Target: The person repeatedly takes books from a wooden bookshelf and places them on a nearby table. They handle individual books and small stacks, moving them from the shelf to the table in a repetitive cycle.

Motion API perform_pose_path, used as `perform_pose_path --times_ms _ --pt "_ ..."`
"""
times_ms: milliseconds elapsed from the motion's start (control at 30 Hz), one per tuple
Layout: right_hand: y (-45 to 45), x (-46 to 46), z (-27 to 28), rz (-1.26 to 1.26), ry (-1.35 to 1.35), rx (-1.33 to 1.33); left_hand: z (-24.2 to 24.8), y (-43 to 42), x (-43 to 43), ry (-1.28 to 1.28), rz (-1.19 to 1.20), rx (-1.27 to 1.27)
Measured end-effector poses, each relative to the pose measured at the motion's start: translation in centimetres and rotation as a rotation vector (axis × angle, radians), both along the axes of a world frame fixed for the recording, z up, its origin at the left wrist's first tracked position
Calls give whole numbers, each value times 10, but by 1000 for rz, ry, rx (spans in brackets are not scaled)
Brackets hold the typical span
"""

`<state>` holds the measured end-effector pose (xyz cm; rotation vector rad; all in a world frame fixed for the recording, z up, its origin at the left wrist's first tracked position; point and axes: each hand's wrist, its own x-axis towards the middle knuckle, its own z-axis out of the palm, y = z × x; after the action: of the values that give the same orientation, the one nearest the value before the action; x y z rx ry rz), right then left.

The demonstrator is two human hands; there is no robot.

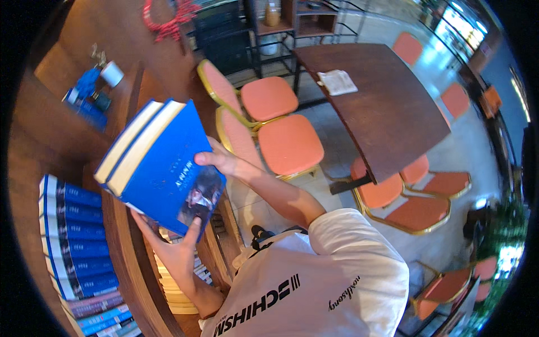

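Note:
Two thick blue hardcover books [168,156], stacked face to face, are tilted up in front of a wooden bookcase. Their cream page edges show on the upper left, and the front cover bears writing and a photo. My right hand [221,156] grips their right edge, its thumb lying on the cover. Lower down, my left hand [179,248] supports the bottom edge. That thumb presses on the cover photo while the fingers go partly out of sight beneath. Left of my hands, a row of matching blue books [84,240] stands on a shelf.
A wooden shelf edge [122,252] runs beside my left forearm, with pale books [174,290] below it. A white pot [112,74] and blue ornament [87,82] sit farther up. Orange chairs [290,145] stand near a dark table [379,101] holding a white cloth-like item [338,82].

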<state>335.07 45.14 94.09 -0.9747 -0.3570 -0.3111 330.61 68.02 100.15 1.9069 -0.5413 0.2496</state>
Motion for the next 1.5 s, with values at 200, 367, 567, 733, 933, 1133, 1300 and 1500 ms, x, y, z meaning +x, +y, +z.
perform_pose_path --times_ms 200,367,567,733,933,1133,1300,1500 --pt "-70 -166 -78 -334 365 347 -38 -89 -50 276 -524 147" --pt "-125 -299 -120 -535 584 411 -92 -196 -110 646 -846 -55" --pt "-170 -415 -142 -758 910 431 -162 -292 -171 1028 -989 88" --pt "-204 -480 -172 -764 1133 499 -202 -338 -223 1287 -963 177" --pt "-228 -554 -213 -949 787 452 -250 -400 -256 1658 -1028 139" --pt "-228 -563 -223 -1286 679 1027 -316 -471 -291 1732 -827 60" --pt "-242 -506 -237 -1342 773 989 -357 -506 -319 1767 -720 -18" --pt "-285 -510 -251 -1395 897 816 -374 -529 -332 1698 -708 29"
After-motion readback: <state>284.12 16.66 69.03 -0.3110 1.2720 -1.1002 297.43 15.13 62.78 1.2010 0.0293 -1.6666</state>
